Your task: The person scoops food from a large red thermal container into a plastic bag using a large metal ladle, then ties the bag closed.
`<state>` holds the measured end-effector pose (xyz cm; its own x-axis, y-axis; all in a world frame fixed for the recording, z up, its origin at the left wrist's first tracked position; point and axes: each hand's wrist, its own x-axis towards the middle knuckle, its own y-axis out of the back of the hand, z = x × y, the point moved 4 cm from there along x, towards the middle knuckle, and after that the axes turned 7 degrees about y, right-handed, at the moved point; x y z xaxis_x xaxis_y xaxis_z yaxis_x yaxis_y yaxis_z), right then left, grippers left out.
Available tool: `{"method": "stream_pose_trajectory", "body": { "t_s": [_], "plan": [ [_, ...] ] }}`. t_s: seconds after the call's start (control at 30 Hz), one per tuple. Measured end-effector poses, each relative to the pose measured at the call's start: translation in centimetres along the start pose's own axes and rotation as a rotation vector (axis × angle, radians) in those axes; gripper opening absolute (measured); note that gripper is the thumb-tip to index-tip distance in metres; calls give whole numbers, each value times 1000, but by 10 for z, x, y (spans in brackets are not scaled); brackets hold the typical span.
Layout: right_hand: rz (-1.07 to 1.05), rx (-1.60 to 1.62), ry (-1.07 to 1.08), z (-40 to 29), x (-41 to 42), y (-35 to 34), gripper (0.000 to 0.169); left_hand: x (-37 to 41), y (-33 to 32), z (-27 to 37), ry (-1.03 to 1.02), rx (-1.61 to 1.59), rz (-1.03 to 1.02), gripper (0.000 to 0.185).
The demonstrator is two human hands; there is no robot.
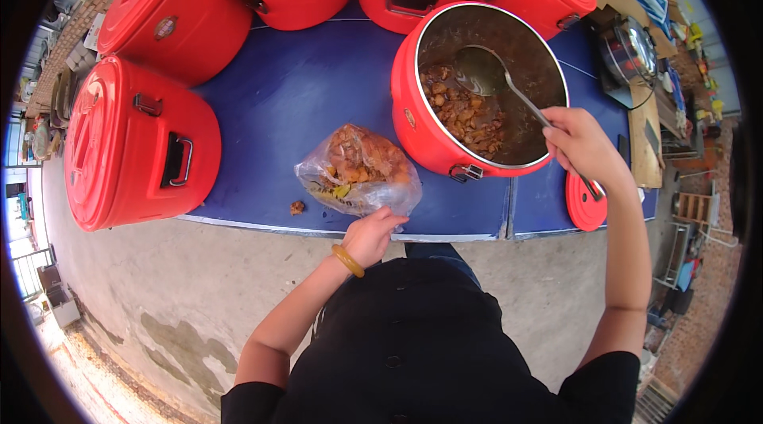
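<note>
My right hand (575, 141) grips the handle of a metal ladle (481, 70), whose bowl is inside an open red insulated food barrel (411, 120). Chunky brown stew (468, 111) covers part of the barrel's steel-coloured inside. With its fingers closed on the gathered edge, my left hand (369, 236) holds a clear plastic bag (334, 170). The bag holds similar brown stew and rests on the blue table, left of the barrel. A small brown piece of food (297, 207) lies on the table beside the bag.
Several closed red barrels, one of them at the left (137, 156), stand along the far and left sides of the blue table (280, 90). A round red lid (586, 203) is near the front edge at right, below my right hand. A shiny metal pot (629, 51) stands further right.
</note>
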<state>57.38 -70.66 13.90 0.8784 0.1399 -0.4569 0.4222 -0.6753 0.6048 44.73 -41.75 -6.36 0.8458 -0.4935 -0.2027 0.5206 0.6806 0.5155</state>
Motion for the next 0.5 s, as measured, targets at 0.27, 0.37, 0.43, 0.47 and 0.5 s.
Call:
{"method": "stream_pose_trajectory", "body": {
  "t_s": [0.27, 0.37, 0.43, 0.47, 0.5],
  "plan": [
    [-87, -1058, 159, 69, 144, -35, 15, 26, -23, 30, 26, -46, -57, 54],
    [-189, -984, 205, 78, 144, -46, 15, 29, -15, 39, 113, 273, -81, 54],
    [-328, -943, 215, 72, 134, -46, 16, 26, 5, 39, 50, 243, 335, 46],
    [-397, -920, 216, 69, 130, -44, 16, 26, 20, 40, 24, 244, 573, 42],
    [-512, -896, 167, 65, 128, -42, 15, 26, 31, 32, 80, 353, 656, 40]
  ]
}}
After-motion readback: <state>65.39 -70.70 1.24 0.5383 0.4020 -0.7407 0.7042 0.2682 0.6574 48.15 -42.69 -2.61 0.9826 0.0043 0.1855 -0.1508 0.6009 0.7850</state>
